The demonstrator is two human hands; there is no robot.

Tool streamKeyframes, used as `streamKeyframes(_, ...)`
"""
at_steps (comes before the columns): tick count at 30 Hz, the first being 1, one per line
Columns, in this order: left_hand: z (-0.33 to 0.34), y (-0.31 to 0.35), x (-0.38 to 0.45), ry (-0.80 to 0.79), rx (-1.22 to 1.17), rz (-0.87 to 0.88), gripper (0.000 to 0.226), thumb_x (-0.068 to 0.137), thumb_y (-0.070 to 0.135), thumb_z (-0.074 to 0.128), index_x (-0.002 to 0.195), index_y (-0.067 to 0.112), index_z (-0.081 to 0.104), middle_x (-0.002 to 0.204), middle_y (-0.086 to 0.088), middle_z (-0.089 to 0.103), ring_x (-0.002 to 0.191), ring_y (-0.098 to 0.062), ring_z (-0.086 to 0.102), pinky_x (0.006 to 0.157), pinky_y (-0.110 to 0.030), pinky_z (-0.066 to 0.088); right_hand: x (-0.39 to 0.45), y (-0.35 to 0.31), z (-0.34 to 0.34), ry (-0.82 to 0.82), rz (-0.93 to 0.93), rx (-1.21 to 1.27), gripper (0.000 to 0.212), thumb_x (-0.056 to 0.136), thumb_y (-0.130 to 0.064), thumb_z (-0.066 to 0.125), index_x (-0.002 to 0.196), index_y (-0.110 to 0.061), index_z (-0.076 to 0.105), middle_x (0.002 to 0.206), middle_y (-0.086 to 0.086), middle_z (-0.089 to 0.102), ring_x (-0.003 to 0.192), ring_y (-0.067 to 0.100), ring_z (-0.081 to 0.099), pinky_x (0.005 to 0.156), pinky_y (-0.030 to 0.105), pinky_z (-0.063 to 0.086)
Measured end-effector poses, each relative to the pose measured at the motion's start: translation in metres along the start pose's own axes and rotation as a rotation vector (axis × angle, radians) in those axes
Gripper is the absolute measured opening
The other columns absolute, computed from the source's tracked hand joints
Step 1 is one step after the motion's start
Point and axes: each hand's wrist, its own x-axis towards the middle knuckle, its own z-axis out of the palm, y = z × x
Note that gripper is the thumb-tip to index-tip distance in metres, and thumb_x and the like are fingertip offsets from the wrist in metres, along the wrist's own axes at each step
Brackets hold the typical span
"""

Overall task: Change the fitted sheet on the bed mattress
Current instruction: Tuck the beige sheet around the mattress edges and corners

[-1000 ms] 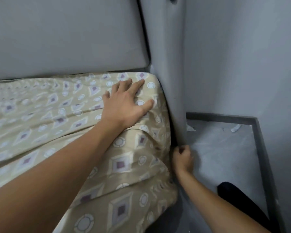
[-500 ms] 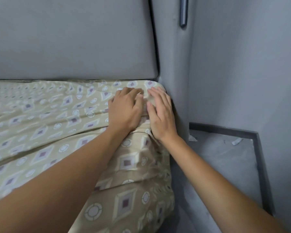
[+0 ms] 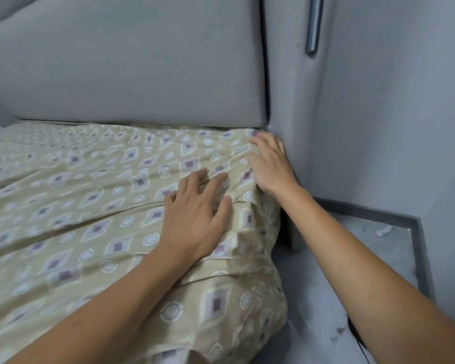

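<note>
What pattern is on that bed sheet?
The beige fitted sheet has purple-centred diamonds and white circles, seen in the head view.

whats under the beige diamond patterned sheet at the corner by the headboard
Nothing under the beige diamond-patterned fitted sheet shows; the fabric covers the corner entirely. On top, the left hand and right hand lie flat.

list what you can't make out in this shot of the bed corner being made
1. Head view: whether the fitted sheet is tucked under the mattress; its hem hangs past the bottom edge.
2. Head view: the corner itself, covered by the right hand.
3. Head view: the sheet's far-left pattern, blurred.
4. Head view: the metal bar by the headboard, cut off by the top edge.
5. Head view: sheet creases under the left hand.
</note>
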Motion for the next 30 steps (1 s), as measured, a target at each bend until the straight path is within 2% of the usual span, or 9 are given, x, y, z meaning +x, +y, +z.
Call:
streamKeyframes(5, 0.001, 0.002, -0.003, 0.089, 0.019, -0.034, 0.042, 0.103, 0.051, 0.040, 0.142, 0.042, 0.051, 0.149, 0.006, 0.041, 0.139, -0.014, 0.034, 0.104, -0.048, 0.032, -0.010, -0.009, -0.002, 0.077, 0.027, -0.074, 0.052, 0.109, -0.018, 0.038, 0.161, -0.022, 0.039, 0.173, 0.000, 0.019, 0.157, 0.019, 0.024, 0.123, 0.029, 0.021)
streamKeyframes(8, -0.007, 0.003, -0.008, 0.136, 0.050, -0.045, 0.036, 0.099, 0.046, 0.045, 0.129, 0.031, 0.058, 0.138, 0.003, 0.049, 0.126, -0.020, 0.045, 0.093, -0.044, 0.035, -0.049, -0.025, 0.003, 0.222, 0.049, -0.083, 0.046, 0.107, -0.017, 0.046, 0.153, -0.020, 0.049, 0.169, 0.001, 0.030, 0.151, 0.024, 0.035, 0.119, 0.033, 0.031)
streamKeyframes(11, -0.020, 0.005, -0.032, 0.078, 0.023, -0.074, 0.031, 0.100, 0.045, 0.046, 0.123, 0.029, 0.058, 0.135, 0.003, 0.048, 0.123, -0.020, 0.046, 0.089, -0.043, 0.035, -0.101, -0.046, 0.008, 0.089, 0.227, 0.142, 0.050, 0.109, -0.031, 0.047, 0.158, -0.027, 0.040, 0.165, -0.004, 0.035, 0.148, 0.016, 0.038, 0.114, 0.025, 0.029)
streamKeyframes(13, -0.034, 0.004, -0.060, 0.012, -0.011, -0.084, 0.033, 0.100, 0.048, 0.048, 0.126, 0.029, 0.055, 0.140, 0.001, 0.045, 0.128, -0.021, 0.044, 0.094, -0.044, 0.035, -0.131, -0.062, 0.004, 0.068, 0.340, 0.222, 0.053, 0.107, -0.038, 0.051, 0.158, -0.028, 0.037, 0.158, -0.003, 0.040, 0.141, 0.016, 0.046, 0.114, 0.033, 0.039)
streamKeyframes(17, -0.071, -0.001, -0.137, -0.122, 0.015, -0.082, 0.043, 0.098, 0.057, 0.053, 0.124, 0.024, 0.055, 0.131, -0.002, 0.048, 0.118, -0.026, 0.050, 0.093, -0.047, 0.038, -0.173, -0.098, -0.012, 0.033, 0.521, 0.148, 0.038, 0.098, -0.035, 0.068, 0.125, -0.020, 0.046, 0.127, 0.002, 0.048, 0.101, 0.023, 0.062, 0.087, 0.042, 0.052)
streamKeyframes(20, -0.099, -0.013, -0.200, -0.198, 0.035, -0.128, 0.048, 0.095, 0.061, 0.055, 0.125, 0.024, 0.058, 0.125, -0.002, 0.050, 0.112, -0.027, 0.051, 0.091, -0.047, 0.040, -0.206, -0.123, -0.013, -0.222, 0.708, 0.216, 0.027, 0.098, -0.040, 0.068, 0.109, -0.020, 0.053, 0.110, 0.000, 0.060, 0.093, 0.018, 0.060, 0.073, 0.033, 0.043)
streamKeyframes(23, -0.115, -0.018, -0.241, -0.225, 0.132, -0.125, 0.040, 0.100, 0.056, 0.054, 0.120, 0.022, 0.060, 0.115, -0.003, 0.054, 0.102, -0.028, 0.052, 0.084, -0.046, 0.042, -0.234, -0.137, 0.001, -0.409, 0.765, 0.307, 0.028, 0.104, -0.040, 0.059, 0.088, -0.018, 0.062, 0.086, 0.001, 0.067, 0.082, 0.020, 0.063, 0.069, 0.035, 0.044)
streamKeyframes(26, -0.114, -0.016, -0.249, -0.205, 0.155, -0.095, 0.020, 0.104, 0.037, 0.063, 0.098, 0.017, 0.059, 0.095, 0.000, 0.057, 0.089, -0.029, 0.052, 0.071, -0.042, 0.037, -0.245, -0.141, 0.011, -0.349, 0.752, 0.326, 0.045, 0.105, -0.040, 0.056, 0.085, 0.000, 0.060, 0.084, 0.022, 0.068, 0.080, 0.038, 0.067, 0.074, 0.050, 0.054)
streamKeyframes(30, -0.116, -0.004, -0.256, -0.218, 0.047, -0.079, 0.024, 0.100, 0.018, 0.069, 0.085, 0.019, 0.051, 0.082, -0.001, 0.056, 0.076, -0.028, 0.051, 0.065, -0.040, 0.037, -0.259, -0.127, 0.001, -0.263, 0.678, 0.272, 0.050, 0.105, -0.035, 0.058, 0.073, 0.002, 0.049, 0.071, 0.026, 0.060, 0.063, 0.035, 0.058, 0.062, 0.046, 0.049)
